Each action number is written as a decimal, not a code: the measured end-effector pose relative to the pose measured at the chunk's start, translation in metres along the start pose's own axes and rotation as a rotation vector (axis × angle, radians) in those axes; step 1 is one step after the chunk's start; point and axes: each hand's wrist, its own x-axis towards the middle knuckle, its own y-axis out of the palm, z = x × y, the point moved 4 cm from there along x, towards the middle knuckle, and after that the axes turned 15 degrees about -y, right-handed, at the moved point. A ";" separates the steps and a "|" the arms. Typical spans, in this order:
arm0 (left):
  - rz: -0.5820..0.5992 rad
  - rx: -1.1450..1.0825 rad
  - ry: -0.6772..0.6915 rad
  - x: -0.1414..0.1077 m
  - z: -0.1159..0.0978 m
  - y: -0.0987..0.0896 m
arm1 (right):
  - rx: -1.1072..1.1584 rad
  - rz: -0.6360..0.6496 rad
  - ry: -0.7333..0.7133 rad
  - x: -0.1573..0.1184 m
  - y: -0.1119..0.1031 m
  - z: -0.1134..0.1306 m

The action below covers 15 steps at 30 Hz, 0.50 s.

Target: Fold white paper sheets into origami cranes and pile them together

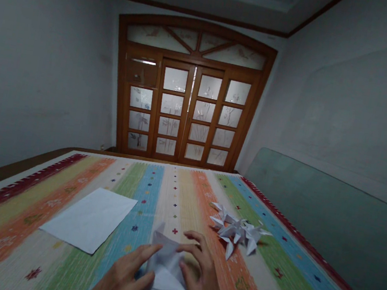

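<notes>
A partly folded sheet of white paper [168, 269] lies at the near middle of the table, between my two hands. My left hand [127, 273] holds its left side, with thumb and forefinger on the paper. On the right side, my right hand [201, 274] has its fingers bent, the forefinger and thumb touching the paper's edge and another finger raised above. One corner of the folded paper points up and away from me. The lower edge shows several loose layers.
White paper sheets [91, 219] lie flat at the left. Several folded white paper pieces [239, 230] are piled at the right. A striped cloth [130, 181] covers the table. Behind stand wooden doors [188, 115]; a pale green panel [316, 202] runs along the right.
</notes>
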 end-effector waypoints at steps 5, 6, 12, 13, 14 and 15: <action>0.070 -0.057 0.007 -0.002 0.002 0.003 | 0.243 -0.044 0.242 0.000 0.010 -0.021; 0.085 -0.074 0.003 -0.002 0.003 0.004 | 0.267 -0.052 0.267 -0.001 0.011 -0.023; 0.138 -0.096 -0.056 -0.006 0.005 0.007 | 0.339 -0.012 0.277 -0.002 0.017 -0.022; 0.158 -0.098 -0.063 -0.005 0.005 0.008 | 0.327 -0.014 0.271 -0.002 0.017 -0.022; 0.178 -0.105 -0.068 -0.004 0.005 0.008 | 0.309 -0.024 0.265 -0.002 0.016 -0.022; 0.190 -0.120 -0.068 -0.004 0.006 0.008 | 0.290 -0.040 0.259 -0.003 0.015 -0.022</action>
